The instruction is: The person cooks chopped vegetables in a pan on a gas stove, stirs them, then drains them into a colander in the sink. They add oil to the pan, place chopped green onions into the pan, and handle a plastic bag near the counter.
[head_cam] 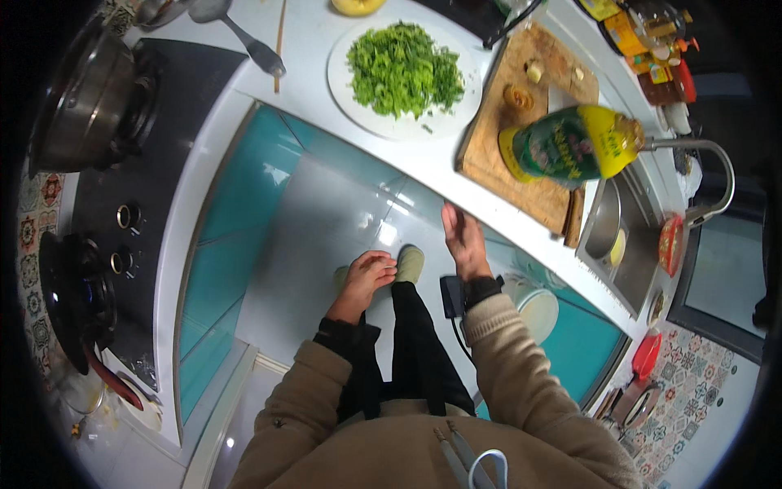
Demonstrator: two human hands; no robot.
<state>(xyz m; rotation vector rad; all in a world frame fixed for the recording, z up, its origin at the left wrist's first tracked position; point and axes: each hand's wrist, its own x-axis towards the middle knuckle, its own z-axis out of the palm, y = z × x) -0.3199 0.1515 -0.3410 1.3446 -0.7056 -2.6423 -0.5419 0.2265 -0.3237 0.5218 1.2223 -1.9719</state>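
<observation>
My left hand [368, 275] hangs over the floor in front of my body, fingers loosely curled and apart, with nothing in it. Close to the white counter's edge is my right hand [464, 238], empty, its fingers pointing up the picture. Above it, a large oil bottle with a green and yellow label [562, 145] stands on a wooden cutting board [519, 191]. Garlic cloves [533, 72] and a brown ring-shaped item [518, 96] also lie on the board, beside a partly hidden knife with a wooden handle [574, 218]. A white plate [391, 129] holds chopped greens [403, 72].
At left, a black gas stove [165, 104] carries a metal pot [85, 104] and a black wok [67, 299]. A metal spatula [250, 43] and a chopstick [280, 46] lie on the counter. A sink with a metal bowl [602, 220] is at right, above a bucket [537, 315].
</observation>
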